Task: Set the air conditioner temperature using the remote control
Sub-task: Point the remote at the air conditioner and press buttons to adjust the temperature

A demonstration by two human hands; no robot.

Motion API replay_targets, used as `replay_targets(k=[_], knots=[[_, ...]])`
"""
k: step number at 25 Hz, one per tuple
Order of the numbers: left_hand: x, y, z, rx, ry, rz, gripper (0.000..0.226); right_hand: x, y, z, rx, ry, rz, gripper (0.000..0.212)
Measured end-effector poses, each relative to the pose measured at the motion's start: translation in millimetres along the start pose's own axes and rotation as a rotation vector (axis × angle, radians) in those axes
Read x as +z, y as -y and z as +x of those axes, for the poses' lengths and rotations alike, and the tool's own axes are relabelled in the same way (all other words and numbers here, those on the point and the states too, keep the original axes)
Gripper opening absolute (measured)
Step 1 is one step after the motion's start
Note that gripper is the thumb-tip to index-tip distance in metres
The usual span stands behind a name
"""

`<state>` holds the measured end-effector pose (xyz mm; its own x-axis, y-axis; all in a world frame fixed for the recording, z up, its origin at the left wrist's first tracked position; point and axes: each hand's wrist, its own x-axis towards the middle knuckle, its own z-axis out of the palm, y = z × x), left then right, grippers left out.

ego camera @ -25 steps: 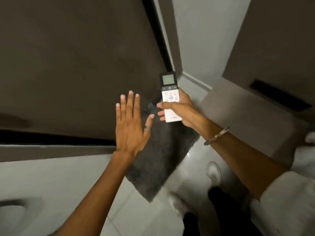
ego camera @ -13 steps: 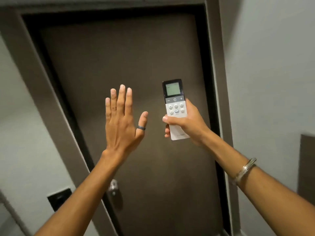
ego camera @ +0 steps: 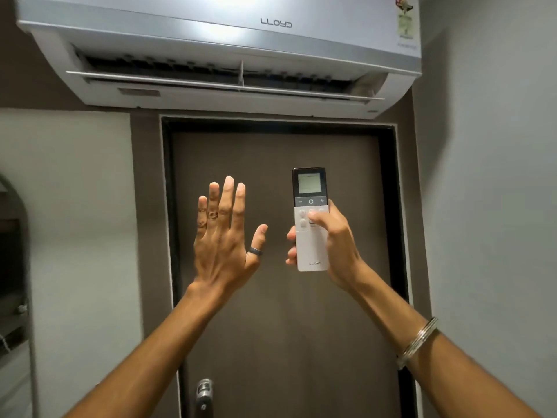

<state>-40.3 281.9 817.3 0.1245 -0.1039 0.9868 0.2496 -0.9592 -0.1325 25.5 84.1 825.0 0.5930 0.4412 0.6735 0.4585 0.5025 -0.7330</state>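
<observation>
My right hand (ego camera: 334,245) gripped the slim white-and-black remote control (ego camera: 310,220) upright, thumb on its buttons, below the white wall-mounted air conditioner (ego camera: 217,52) (Lloyd-branded). Left hand (ego camera: 224,236) spread wide, empty.

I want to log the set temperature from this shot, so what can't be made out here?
Head view only:
- The white Lloyd remote control: its grey display is too small and washed out to read any number.
- Its lower buttons: the right hand has its thumb over them, so the pressed button is unclear.
- The white wall-mounted air conditioner: its top is cut off by the frame edge, and no temperature readout shows.
- The open left hand holds nothing.
</observation>
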Motion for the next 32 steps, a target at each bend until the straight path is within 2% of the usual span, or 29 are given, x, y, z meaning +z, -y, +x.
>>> replay_targets(k=[10, 32], knots=[[15, 1, -12, 0.006, -0.009, 0.019, 0.078, -10, -20, 1, 0.028, -0.112, -0.027, 0.024], [16, 7, -8, 0.011, 0.005, 0.022, 0.081, -17, -19, 5, -0.036, -0.092, -0.05, 0.019]])
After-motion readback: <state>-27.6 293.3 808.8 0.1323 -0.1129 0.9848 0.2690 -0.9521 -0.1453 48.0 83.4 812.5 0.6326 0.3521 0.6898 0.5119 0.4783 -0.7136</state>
